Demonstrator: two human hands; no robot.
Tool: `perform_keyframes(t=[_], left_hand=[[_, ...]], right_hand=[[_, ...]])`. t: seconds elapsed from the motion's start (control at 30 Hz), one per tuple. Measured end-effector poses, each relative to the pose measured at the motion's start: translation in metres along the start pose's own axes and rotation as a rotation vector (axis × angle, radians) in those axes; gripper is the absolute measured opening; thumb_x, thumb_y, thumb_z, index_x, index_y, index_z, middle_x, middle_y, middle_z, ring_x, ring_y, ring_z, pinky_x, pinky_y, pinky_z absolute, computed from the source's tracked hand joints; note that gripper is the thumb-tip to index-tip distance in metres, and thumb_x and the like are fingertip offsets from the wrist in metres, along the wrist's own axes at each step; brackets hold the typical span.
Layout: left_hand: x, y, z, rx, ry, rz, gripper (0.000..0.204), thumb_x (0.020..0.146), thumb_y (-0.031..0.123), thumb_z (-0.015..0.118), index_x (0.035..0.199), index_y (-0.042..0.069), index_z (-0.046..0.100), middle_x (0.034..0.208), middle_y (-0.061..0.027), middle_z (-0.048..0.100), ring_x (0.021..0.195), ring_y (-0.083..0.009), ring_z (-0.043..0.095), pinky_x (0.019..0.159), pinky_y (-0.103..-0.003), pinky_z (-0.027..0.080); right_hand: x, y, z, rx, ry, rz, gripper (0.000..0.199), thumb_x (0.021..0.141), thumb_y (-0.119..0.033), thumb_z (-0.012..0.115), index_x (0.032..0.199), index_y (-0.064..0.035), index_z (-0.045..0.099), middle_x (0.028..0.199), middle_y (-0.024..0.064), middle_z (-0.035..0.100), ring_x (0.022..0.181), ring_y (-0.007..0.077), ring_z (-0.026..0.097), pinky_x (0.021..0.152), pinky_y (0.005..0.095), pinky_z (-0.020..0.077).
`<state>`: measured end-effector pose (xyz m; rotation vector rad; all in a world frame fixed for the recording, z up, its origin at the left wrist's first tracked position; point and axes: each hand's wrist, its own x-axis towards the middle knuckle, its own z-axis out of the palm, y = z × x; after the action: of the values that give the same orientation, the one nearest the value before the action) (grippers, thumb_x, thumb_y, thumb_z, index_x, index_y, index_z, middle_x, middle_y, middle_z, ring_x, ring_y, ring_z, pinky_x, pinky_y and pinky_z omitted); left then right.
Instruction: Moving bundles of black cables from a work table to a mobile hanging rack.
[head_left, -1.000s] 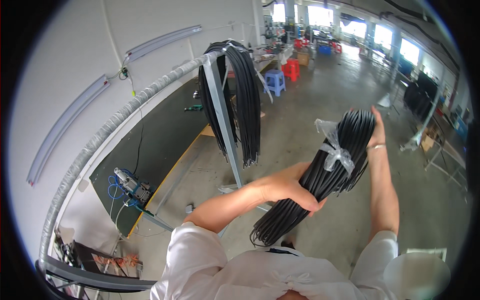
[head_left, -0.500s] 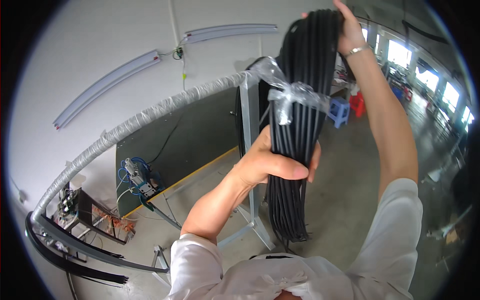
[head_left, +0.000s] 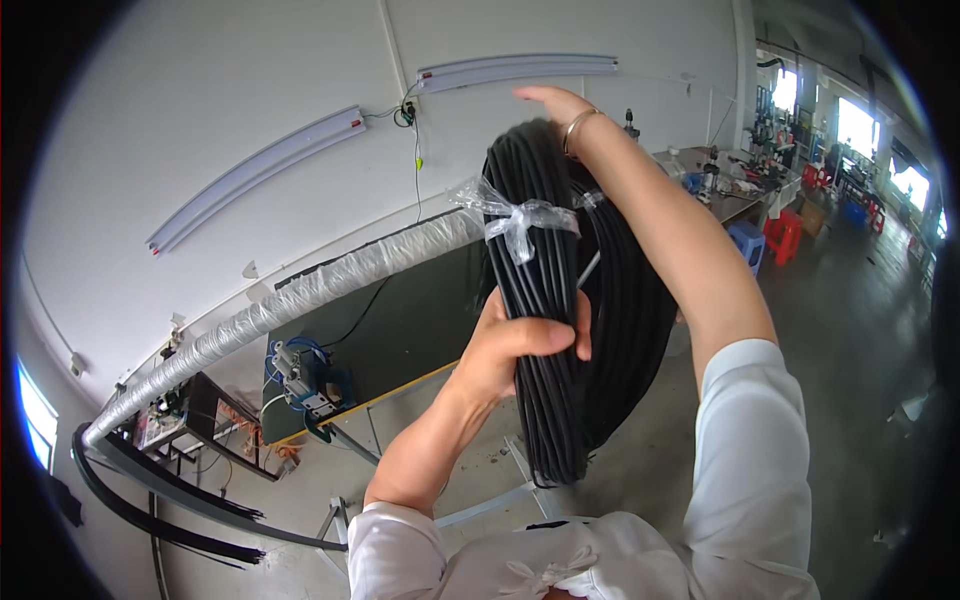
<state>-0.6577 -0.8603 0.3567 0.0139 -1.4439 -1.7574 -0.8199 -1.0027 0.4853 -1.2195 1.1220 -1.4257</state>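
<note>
A thick bundle of black cables (head_left: pixel 530 180) hangs upright in front of me, bent over at its top and cut ends down. Clear plastic film (head_left: pixel 520 228) is tied around its upper part. My left hand (head_left: pixel 520 345) is wrapped round the bundle below the tie, thumb across the front. At the bundle's top, my right hand (head_left: pixel 558 110) has its visible fingers stretched out to the left; some of its fingers are hidden. Behind, more black cables (head_left: pixel 635 310) hang beside the end of a rail wrapped in silvery film (head_left: pixel 350 275).
The rail's lower left end carries other black cables (head_left: pixel 190 540). A dark bench top (head_left: pixel 420 320) with a yellow edge bears a small metal machine (head_left: pixel 305 385) with blue tubes. At right stand a blue stool (head_left: pixel 745 243) and a red stool (head_left: pixel 783 235).
The bundle has come lower and left, close to the rail's end. My right hand has moved left across its top. More hanging cables show behind it, and the view has shifted.
</note>
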Motion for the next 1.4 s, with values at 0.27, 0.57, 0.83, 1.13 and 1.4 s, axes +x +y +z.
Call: perform_keyframes(t=[0.27,0.57,0.83,1.13,1.4], left_hand=[[0.026,-0.010,0.003,0.174,0.303,0.003,0.026,0.060,0.014,0.061,0.078,-0.003,0.055,0.067,-0.0103,0.057,0.058,-0.0184,0.057,0.056,-0.028,0.048],[0.048,-0.013,-0.004,0.215,0.455,-0.017,0.029,0.067,0.019,0.058,0.081,-0.006,0.058,0.068,-0.0144,0.059,0.057,-0.0202,0.059,0.050,-0.027,0.051],[0.060,0.005,-0.017,0.353,0.231,-0.010,0.034,0.075,0.017,0.054,0.102,-0.003,0.050,0.086,-0.0124,0.056,0.074,-0.0207,0.057,0.065,-0.031,0.050],[0.055,-0.053,0.024,0.506,0.752,0.181,0.034,0.075,0.017,0.064,0.100,-0.005,0.055,0.089,-0.0121,0.061,0.077,-0.0219,0.061,0.073,-0.030,0.049],[0.031,-0.104,0.018,1.005,1.027,0.402,0.064,0.061,0.016,0.078,0.105,-0.011,0.041,0.099,-0.0182,0.055,0.086,-0.0209,0.054,0.078,-0.029,0.044]], right_hand=[[-0.040,0.005,-0.078,-0.783,0.051,-0.747,0.055,0.076,-0.038,0.062,0.113,0.0016,0.049,0.106,0.0143,0.056,0.096,0.0191,0.054,0.081,0.0285,0.0428],[-0.107,0.128,-0.155,-0.280,0.115,-0.430,0.060,0.078,-0.051,0.052,0.109,0.0002,0.050,0.100,0.0083,0.054,0.095,0.0179,0.050,0.084,0.0271,0.0363],[-0.148,0.175,-0.207,-0.360,-0.100,-0.277,0.048,0.083,-0.046,0.049,0.110,-0.0054,0.050,0.092,-0.0012,0.053,0.089,0.0086,0.048,0.078,0.0241,0.0369],[-0.351,0.394,-0.369,-1.034,-0.192,0.477,0.038,0.084,-0.040,0.047,0.075,-0.0032,0.046,0.064,0.0060,0.043,0.059,0.0174,0.039,0.057,0.0323,0.0354],[-0.685,0.539,-0.417,-0.963,-0.126,1.173,0.044,0.075,-0.045,0.055,0.078,-0.0022,0.064,0.067,0.0118,0.062,0.059,0.0240,0.059,0.059,0.0370,0.0462]])
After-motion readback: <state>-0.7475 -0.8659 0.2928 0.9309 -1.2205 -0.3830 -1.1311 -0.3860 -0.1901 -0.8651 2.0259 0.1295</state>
